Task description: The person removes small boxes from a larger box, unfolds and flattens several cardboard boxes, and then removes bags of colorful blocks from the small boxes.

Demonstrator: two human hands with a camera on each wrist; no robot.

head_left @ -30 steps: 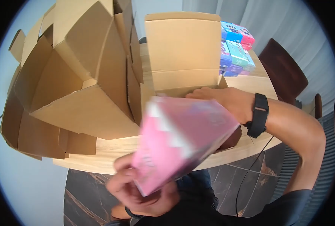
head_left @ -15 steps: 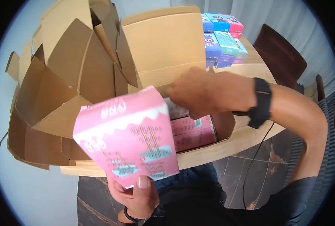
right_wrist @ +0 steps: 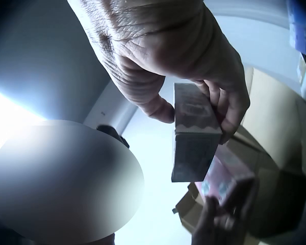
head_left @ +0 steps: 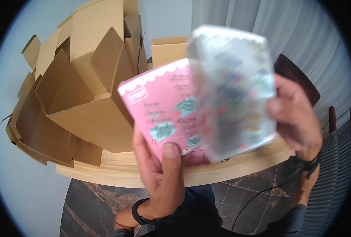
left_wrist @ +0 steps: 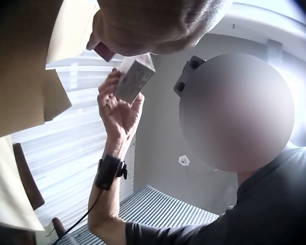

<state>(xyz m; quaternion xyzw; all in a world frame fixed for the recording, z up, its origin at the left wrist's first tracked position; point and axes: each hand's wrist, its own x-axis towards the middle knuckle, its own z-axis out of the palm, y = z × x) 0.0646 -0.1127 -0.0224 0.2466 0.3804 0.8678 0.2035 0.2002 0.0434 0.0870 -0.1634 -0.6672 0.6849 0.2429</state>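
My left hand (head_left: 163, 173) holds a pink box (head_left: 159, 106) from below, thumb across its printed face, which bears a white scalloped border and pale blue patches. Just to its right, a silvery-white printed box (head_left: 238, 98), blurred, overlaps the pink one in the head view. My right hand (head_left: 298, 110) grips this silvery box at its right edge; the right wrist view shows thumb and fingers on opposite sides of the box (right_wrist: 196, 148). Both boxes are held up above the table, largely hiding the open carton behind them. A little pink shows low down between them.
Large open cardboard boxes (head_left: 92, 106) crowd the left of the wooden table (head_left: 108, 170). Behind the held boxes stands a raised carton flap (head_left: 169, 49). A dark chair (head_left: 298, 71) is at the right. Colourful boxes (right_wrist: 298, 35) appear at the right wrist view's upper right.
My right hand has come up from the open carton with the silvery box. My left hand has brought the pink box right and up, beside it, after tilting it around.
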